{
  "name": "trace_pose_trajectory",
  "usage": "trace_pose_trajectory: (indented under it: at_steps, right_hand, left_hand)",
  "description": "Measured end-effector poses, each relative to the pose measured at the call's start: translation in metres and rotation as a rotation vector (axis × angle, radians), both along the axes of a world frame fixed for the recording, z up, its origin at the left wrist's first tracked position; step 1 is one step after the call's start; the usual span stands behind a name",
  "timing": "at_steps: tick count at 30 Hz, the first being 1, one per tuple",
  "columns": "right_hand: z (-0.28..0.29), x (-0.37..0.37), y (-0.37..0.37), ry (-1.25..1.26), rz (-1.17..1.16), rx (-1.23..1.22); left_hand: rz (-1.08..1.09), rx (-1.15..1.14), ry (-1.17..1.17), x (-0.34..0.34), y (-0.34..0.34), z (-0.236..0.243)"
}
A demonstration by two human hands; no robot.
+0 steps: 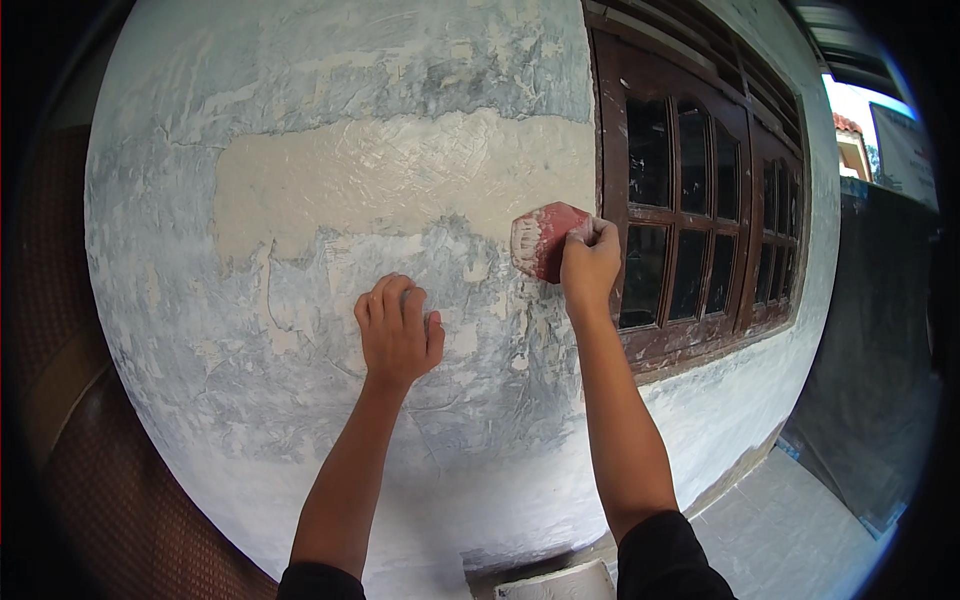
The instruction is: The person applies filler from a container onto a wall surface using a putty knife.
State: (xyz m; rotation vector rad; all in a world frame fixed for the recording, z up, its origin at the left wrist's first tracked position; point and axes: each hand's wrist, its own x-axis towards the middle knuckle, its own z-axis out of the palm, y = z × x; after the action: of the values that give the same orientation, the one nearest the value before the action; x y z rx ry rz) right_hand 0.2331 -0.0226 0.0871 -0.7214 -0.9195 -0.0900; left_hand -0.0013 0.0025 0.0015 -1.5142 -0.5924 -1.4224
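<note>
My right hand (592, 262) grips a red, roughly hexagonal flat pad (545, 240) caked with pale compound, holding it against the wall just left of the window frame. My left hand (398, 330) touches the grey, patchy wall (200, 350) with bent, slightly parted fingers and holds nothing. Above my hands runs a wide cream band of smoother plaster (370, 170), its lower edge ragged.
A brown wooden window (688, 220) with dark panes fills the upper right wall. At far right are a dark panel (850, 340) and grey tiled flooring (770, 510). Brown woven material (120, 500) borders the left. A pale slab (555, 585) lies at the bottom.
</note>
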Motion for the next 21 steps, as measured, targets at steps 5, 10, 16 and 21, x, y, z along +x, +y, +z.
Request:
trace_pose_trajectory:
  at_steps: [5,10,16,21]
  right_hand:
    - [-0.011,0.04,0.005,0.139,0.122,0.06]
    - [-0.002,0.013,-0.001,-0.062,0.002,-0.034]
    - [-0.005,0.04,0.003,0.078,0.138,0.053]
    - [0.001,0.027,0.011,-0.003,-0.027,0.003]
  left_hand:
    - [0.01,-0.012,0.001,0.002,0.0,0.0]
    - [0.005,-0.004,0.005,0.0,0.0,-0.001]
    - [0.026,0.006,-0.009,0.002,0.0,0.001]
    - [0.018,0.006,-0.019,0.002,-0.002,0.0]
